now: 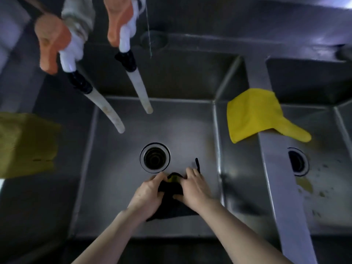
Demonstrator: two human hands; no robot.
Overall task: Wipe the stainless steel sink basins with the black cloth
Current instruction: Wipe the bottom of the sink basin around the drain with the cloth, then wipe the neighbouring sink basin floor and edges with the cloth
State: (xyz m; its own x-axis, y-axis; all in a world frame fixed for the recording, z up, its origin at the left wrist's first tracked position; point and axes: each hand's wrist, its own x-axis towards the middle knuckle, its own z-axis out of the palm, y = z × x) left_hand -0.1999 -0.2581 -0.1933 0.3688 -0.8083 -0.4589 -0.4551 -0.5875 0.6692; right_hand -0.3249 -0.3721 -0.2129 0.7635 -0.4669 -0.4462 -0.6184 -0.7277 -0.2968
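Head view, looking straight down.

The rectangular stainless steel centre basin (118, 187) holds the work. The crumpled black cloth (171, 208) lies on its floor at the near side, just short of the round chrome-ringed drain (154, 158), and both hands are on it.

The left hand (147, 193) grips the cloth's left portion, fingers curled together and thumb closed against them at the upper edge. The right hand (194, 189) grips the right portion, fingers bent and pressed side by side over the top fold, thumb tucked below against the fabric.

Between the 2 hands a small yellow-green patch (172, 179) shows in the upper fold (what it is cannot be told). A thin black strip (197, 164) projects beyond the right fingertips, to the right of the drain.

A flat steel divider (276, 178) separates this basin from the right stainless steel basin (323, 187). That basin's floor carries scattered specks and a yellowish stain beside its own dark drain opening (297, 164). A bright yellow folded cloth (253, 117) is draped over the divider's far part, hanging into both basins.

At the far left stand 2 taps, the left orange-handled tap (51, 40) and the right orange-handled tap (118, 21). Each feeds a pale hose through a black collar. The longer pale hose (106, 111) and the shorter pale hose (142, 92) both end above the centre basin, well apart from the black cloth.

A dull olive-yellow cloth (24, 145) sits at the left edge, blurred.
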